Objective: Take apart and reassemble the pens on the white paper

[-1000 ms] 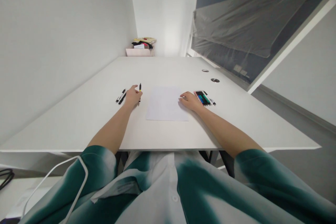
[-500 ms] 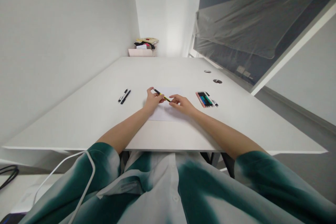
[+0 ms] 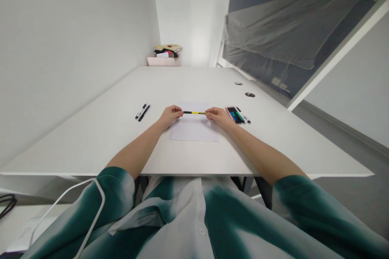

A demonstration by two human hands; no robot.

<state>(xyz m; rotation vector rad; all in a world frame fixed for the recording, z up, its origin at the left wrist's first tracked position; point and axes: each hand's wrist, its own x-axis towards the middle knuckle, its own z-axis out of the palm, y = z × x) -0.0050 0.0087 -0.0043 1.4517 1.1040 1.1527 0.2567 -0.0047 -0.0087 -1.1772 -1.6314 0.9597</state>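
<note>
A black and yellow pen [image 3: 194, 113] stretches level between my two hands, above a white sheet of paper [image 3: 193, 131]. My left hand [image 3: 172, 115] pinches its black end, fingers closed. At the yellow end, the fingertips of my right hand [image 3: 216, 115] are closed on it as well. Both tips of the pen are hidden by my fingers. Just beyond my right hand lies a row of several pens [image 3: 238, 115] in black, blue, green, pink and white. To the left of my left hand, two pens [image 3: 142, 112] lie side by side.
The white table [image 3: 100, 141] runs back to a pink box [image 3: 161, 61] piled with cloth-like items. Two round metal grommets [image 3: 250, 94] sit near its right side. A plastic-covered dark panel [image 3: 273, 32] leans at the right. A white cable [image 3: 100, 194] crosses my left sleeve.
The pen has turned from slanted to level. My left hand has moved left onto its black end, and my right hand has shifted slightly right, now pinching the yellow end.
</note>
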